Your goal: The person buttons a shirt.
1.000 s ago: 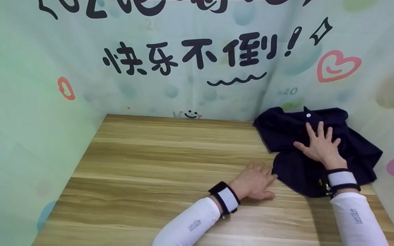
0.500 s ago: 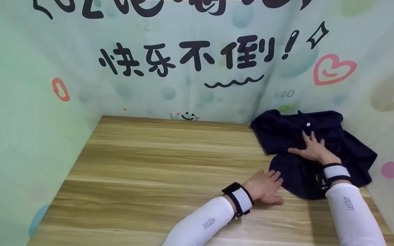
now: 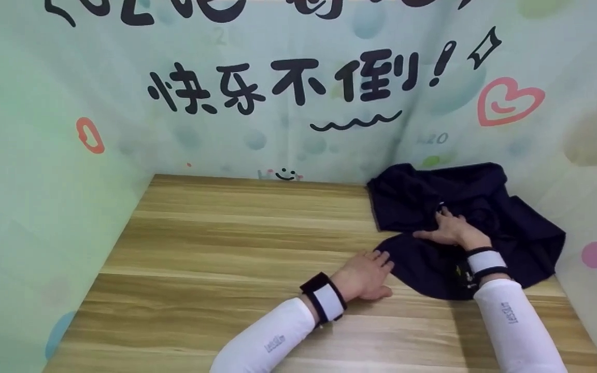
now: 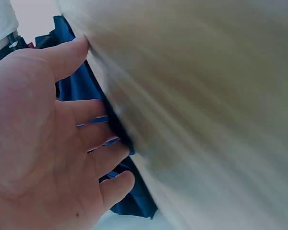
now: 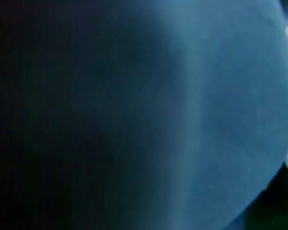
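"Well, your right hand (image 3: pixel 451 230) rests on the navy garment (image 3: pixel 516 235), its thumb stretched out to the left and its fingers pointing toward the back. The thumb stands wide of the fingers, so you are not pinching the cloth between them."

"And does the right wrist camera show you more of that hand?"

"Hardly: dark and blue cloth fills nearly the whole view, blurred, and your fingers cannot be made out there. Your left hand (image 3: pixel 363 275) is easier to read. It reaches forward over the wooden tabletop (image 3: pixel 226 233), fingers relaxed and loosely apart, its tips at the garment's rounded left edge. In the left wrist view your palm faces the camera, with blue cloth beyond the fingers; you have no fold gripped there, though how firmly the tips touch cannot be told."

"Where exactly is your garment lying, then?"

"At the far right of the table, rumpled, its back edge up against the printed fabric backdrop (image 3: pixel 215 155), its right side close by the side panel. Behind it you have black Chinese characters (image 3: pixel 301 83) and a pink-red heart (image 3: pixel 506 108). You wear white sleeves (image 3: pixel 516 326) and a black-and-white strap (image 3: pixel 486 261) on each wrist."
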Demonstrator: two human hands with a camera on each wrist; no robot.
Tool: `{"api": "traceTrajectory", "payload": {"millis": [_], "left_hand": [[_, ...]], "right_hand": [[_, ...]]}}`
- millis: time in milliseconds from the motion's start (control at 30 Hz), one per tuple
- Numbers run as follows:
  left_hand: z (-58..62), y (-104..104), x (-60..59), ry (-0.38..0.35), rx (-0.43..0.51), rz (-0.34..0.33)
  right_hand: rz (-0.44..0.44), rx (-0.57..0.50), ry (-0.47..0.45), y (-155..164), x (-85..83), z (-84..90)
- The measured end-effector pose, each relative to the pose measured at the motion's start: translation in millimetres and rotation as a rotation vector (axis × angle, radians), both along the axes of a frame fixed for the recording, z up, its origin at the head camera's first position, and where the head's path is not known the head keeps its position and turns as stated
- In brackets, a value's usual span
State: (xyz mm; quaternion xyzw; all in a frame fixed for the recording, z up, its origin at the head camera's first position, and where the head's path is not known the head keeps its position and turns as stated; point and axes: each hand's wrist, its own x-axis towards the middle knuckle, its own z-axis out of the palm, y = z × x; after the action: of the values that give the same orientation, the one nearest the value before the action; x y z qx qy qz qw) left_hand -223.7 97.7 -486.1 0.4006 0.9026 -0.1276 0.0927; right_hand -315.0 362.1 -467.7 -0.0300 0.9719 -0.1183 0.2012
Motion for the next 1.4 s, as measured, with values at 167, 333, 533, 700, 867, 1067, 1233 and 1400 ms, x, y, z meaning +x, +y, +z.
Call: {"api": "traceTrajectory", "payload": {"millis": [167,333,533,700,867,1067,1233,1400], "left_hand": [[3.0,-30,-1.4,-0.011,0.021,0.018],[4.7,-57,-0.7,-0.038,0.061,0.043],[7.3,-93,5.6,-0.091,0.097,0.088],[15.3,-119,9.2,-0.147,0.128,0.138],[31.3,-137,6.1,-0.210,0.189,0.177],[44.2,-143,-16.7,-0.183,0.382,0.185],[40.8,-139,-40.2,-0.079,0.501,0.196],[42.3,-115,-53.8,-0.101,0.433,0.276]], "right_hand": [[0.045,0.006,0.010,-32,1.3,-1.8],[0.076,0.015,0.012,-62,0.9,0.7],[0.112,0.023,0.015,-101,4.2,1.8],[0.148,0.019,0.044,-137,9.4,0.2],[0.179,0.045,0.076,-159,16.5,2.5],[0.222,-0.036,0.339,-140,27.8,17.6],[0.230,-0.179,0.752,-97,33.9,22.1],[0.145,-0.125,0.589,-51,38.3,22.6]]}}
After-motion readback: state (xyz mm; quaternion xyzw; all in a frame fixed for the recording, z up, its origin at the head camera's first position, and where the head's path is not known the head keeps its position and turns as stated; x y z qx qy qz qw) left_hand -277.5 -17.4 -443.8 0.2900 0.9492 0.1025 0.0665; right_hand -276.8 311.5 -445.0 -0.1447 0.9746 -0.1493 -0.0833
